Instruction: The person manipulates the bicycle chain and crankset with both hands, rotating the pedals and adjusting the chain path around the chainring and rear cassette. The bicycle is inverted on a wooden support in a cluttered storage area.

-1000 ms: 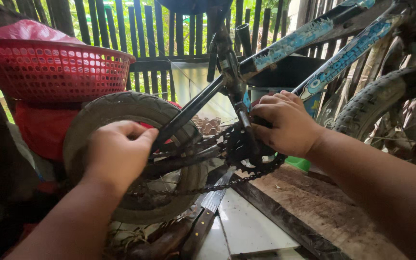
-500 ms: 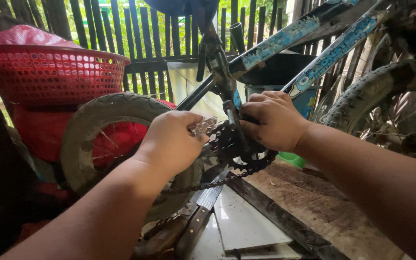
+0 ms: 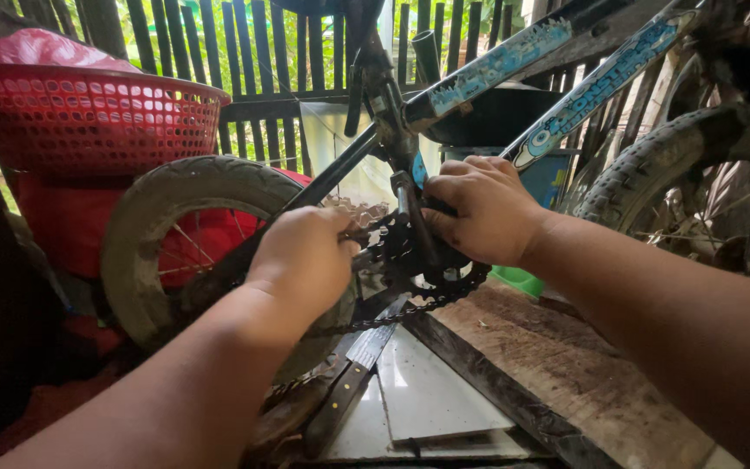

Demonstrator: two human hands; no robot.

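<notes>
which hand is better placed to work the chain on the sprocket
Left, probably. The left hand is already at the chain on the sprocket's near side, while the right hand is gripping the crank area, steadying the bike.

Single head-worn view, looking forward and slightly down from close range, at arm's length from the bicycle's chainring (image 3: 418,260) at centre. Left hand (image 3: 305,260) entering from 7 o'clock, right hand (image 3: 488,208) from 4 o'clock. Slatted fence (image 3: 245,61) closing the background at 12 o'clock.
</notes>
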